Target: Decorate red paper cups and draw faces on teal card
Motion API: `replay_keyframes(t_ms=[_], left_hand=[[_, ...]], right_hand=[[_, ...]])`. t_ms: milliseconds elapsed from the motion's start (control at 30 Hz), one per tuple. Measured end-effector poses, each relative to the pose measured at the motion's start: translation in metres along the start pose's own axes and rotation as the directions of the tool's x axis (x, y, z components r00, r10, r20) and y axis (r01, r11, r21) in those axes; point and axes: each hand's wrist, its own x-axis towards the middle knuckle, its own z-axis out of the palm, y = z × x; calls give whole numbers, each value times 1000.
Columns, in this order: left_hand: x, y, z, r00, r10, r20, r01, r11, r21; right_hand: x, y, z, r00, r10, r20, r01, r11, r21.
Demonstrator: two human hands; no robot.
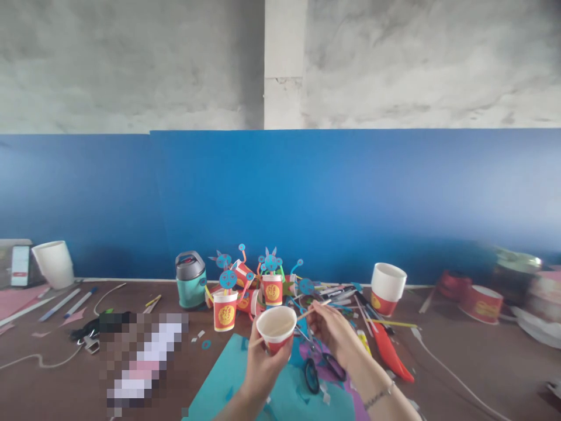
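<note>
My left hand (267,368) is wrapped round a small red-and-white paper cup (277,324), whose open mouth is tilted toward me. A thin wooden stick (307,313) slants past the cup's right rim, and my right hand (335,333) pinches it with its fingertips. A short bit of stick also shows at the cup's left side; whether it is the same stick, I cannot tell. Beneath my hands lie a turquoise paper sheet (241,383) and black-handled scissors (312,374). Just behind stand decorated paper cups (225,313) with blue paper faces and bent arms.
A teal lidded container (191,280) stands behind on the left. To the right are a large white-and-red cup (388,286), a long red object (390,354) and a white cable (456,377). Pens (81,302) lie at left, near another white cup (53,264). A blue panel (280,204) backs the table.
</note>
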Motion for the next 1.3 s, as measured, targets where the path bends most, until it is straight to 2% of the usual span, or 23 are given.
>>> replay_keyframes(t_ms=[100,133,267,433,633,767,900,1067,1200,1300], left_hand=[[0,3,0,1000,-1,2,1,998,-59],[-1,3,0,1000,-7,17,8,997,-74],[-4,3,2,999,-44,10,45,989,-143],[-6,-2,2,997,-73,18,75,977,-202],[0,-15,-8,994,-59,94,73,985,-157],[2,-23,-10,996,-59,71,71,984,-166],[0,-18,-7,997,-58,50,65,985,-160],[-3,-9,-4,1000,-2,2,2,990,-142],[-4,-13,-8,990,104,94,-99,993,-60],[-2,-22,-13,985,128,111,-125,992,-34]], right_hand=[[7,-4,-13,981,-36,-190,67,984,164],[7,-5,-15,979,-40,-200,75,982,173],[5,-6,-14,988,-47,-148,73,982,176],[3,-7,-12,987,-3,-159,35,980,196],[1,-12,-10,989,102,-105,-71,963,260],[-1,-13,-7,987,128,-95,-98,957,272],[-2,-16,-11,990,131,-47,-114,957,268],[0,-16,-13,991,132,-39,-115,952,283],[2,-11,-11,990,139,-25,-126,949,289],[2,-11,-11,992,109,-56,-90,959,268]])
